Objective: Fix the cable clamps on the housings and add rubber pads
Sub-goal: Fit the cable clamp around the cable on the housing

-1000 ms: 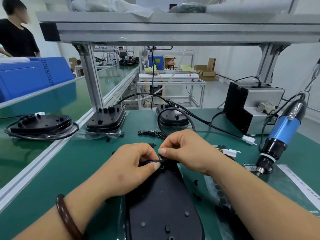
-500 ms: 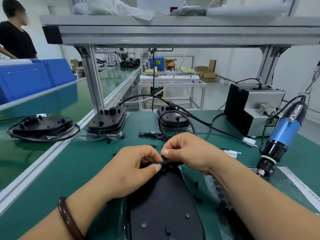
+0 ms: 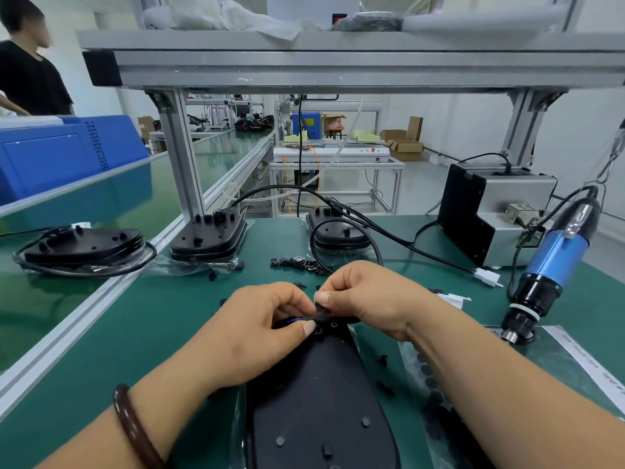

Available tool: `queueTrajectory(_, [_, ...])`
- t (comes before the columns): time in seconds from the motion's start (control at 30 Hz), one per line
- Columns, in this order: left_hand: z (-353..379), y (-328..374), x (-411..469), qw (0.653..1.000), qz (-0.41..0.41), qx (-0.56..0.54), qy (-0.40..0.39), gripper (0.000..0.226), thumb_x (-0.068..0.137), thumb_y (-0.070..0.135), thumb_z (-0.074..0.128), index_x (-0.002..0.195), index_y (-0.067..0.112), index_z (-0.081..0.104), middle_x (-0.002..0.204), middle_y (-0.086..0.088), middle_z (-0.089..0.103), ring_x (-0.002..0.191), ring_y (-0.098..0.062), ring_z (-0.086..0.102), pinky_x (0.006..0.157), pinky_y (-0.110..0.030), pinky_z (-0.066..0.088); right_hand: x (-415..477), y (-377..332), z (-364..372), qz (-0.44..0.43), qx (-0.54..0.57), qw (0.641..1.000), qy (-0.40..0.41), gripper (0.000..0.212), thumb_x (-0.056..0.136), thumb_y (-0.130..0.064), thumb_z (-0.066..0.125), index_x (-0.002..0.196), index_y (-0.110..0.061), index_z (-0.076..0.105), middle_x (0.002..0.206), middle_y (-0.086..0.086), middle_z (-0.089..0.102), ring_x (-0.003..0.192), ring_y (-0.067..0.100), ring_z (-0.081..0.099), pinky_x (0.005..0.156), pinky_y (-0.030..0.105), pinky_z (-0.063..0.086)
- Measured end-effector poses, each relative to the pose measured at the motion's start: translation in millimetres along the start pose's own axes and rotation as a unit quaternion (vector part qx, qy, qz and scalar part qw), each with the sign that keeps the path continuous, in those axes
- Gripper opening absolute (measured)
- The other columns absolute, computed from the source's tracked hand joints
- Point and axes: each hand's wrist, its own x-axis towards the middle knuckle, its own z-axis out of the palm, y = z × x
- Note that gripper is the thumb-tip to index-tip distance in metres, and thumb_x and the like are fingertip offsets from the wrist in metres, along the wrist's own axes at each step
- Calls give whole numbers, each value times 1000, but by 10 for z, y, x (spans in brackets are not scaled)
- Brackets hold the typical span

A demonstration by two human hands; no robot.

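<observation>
The green bench [image 3: 152,333] carries the black housing [image 3: 314,394] lengthwise before the person, its far end under both hands, probably to keep the fiddly work close. The rubber pad sheet [image 3: 431,384] lies just beside it on the right, handy for the later step. The left hand [image 3: 257,336], fingers curled, pinches the cable [image 3: 293,320] against that end, seemingly to steady it, while the right hand [image 3: 368,299] pinches a small cable clamp [image 3: 319,308] over it.
</observation>
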Motion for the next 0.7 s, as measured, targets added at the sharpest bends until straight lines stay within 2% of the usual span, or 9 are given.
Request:
queueTrajectory(0.1, [11,-11,2,1000,4,7,2,13,81,23,71,84,34,65,86,15,71,82,-1,66,80,-19,52,-16,-15,14,-2,-20,1000,5,28,91,-20,62,65,-12,65,64,6,51,65,18,42,68,35,38])
queueTrajectory(0.17, [10,-24,0,1000,5,13,5,11,80,26,71,84,34,65,86,17,70,81,1,65,77,-15,50,-5,-10,29,11,-2,999,31,28,93,-22,58,69,-10,64,68,7,60,62,14,53,74,41,49])
queueTrajectory(0.23, [10,-26,0,1000,8,21,7,10,80,27,70,82,35,64,84,19,69,80,2,64,74,-13,49,-1,-7,62,11,-28,998,62,28,94,-25,56,68,-18,62,70,2,66,58,3,56,75,30,53])
queueTrajectory(0.3, [16,-20,3,1000,11,27,7,9,81,27,70,80,34,64,81,20,69,77,1,64,73,-15,49,-1,-23,94,-12,-120,990,76,31,95,-27,56,64,-23,58,65,-6,59,53,-2,48,60,16,43])
queueTrajectory(0.37, [21,-19,3,1000,13,27,4,9,81,27,69,79,34,64,80,21,68,75,1,63,72,-15,49,-15,-30,125,-25,-169,981,86,30,94,-27,56,65,-24,57,64,-7,57,56,2,47,57,19,41])
queueTrajectory(0.5, [1,-13,7,1000,21,19,-8,9,82,28,68,81,36,63,81,17,69,73,1,63,70,-16,49,-119,-119,-11,-54,-19,992,115,22,93,-25,59,76,-15,68,77,-1,70,67,4,59,69,22,49])
queueTrajectory(0.57, [-26,-10,16,999,19,3,-30,11,81,30,69,86,36,62,84,12,70,75,-3,64,74,-23,52,-249,-225,-222,-75,-1,995,62,16,88,-33,66,80,-20,70,69,-7,66,62,3,58,63,18,48])
queueTrajectory(0.63, [-68,-9,17,997,4,-44,-68,17,76,32,70,91,34,63,88,9,71,79,-8,66,79,-29,54,-376,-313,-355,-61,-77,992,-75,16,80,-41,73,82,-25,68,65,-9,61,56,6,57,54,18,46])
queueTrajectory(0.7, [-123,-16,17,991,-17,-74,-107,27,73,33,71,98,30,63,96,8,70,87,-10,66,87,-35,53,-435,-339,-298,-39,-178,967,-181,20,78,-40,76,87,-28,64,67,-10,62,54,9,61,50,16,44])
